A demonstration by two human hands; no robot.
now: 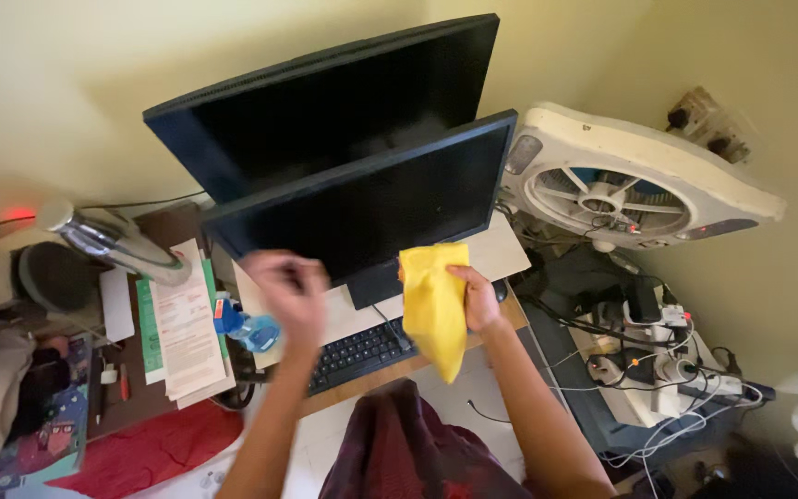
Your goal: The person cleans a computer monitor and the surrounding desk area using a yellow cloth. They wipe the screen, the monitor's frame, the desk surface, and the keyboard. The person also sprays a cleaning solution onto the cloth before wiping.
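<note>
Closest in, a dark red patterned garment [408,453] at the bottom edge, both forearms reaching up from it. Right hand [477,298] clenched on the upper end of a yellow cloth [434,305], the cloth hanging down in a long fold in front of the black keyboard [355,353] and just below the lower edge of the front monitor [371,208]. Left hand [290,285] raised and blurred over the worktop [417,365], fingers curled, holding nothing visible; whether fully clenched or loosely curled cannot be told. Just left of that hand, a blue spray bottle [244,325] lying by a stack of papers [182,323]. Further left, a shiny metal desk lamp [108,238] leaning over the papers, and a red cloth [154,448] lower down. Behind the hands, the front monitor dark and tilted, standing on a pale raised board [496,251]. Behind it, a second dark monitor [325,106], higher and also tilted. Off to the right, a white box fan [630,180] leaning against the yellow wall, with a tangle of cables and plugs [667,370] beneath it.
</note>
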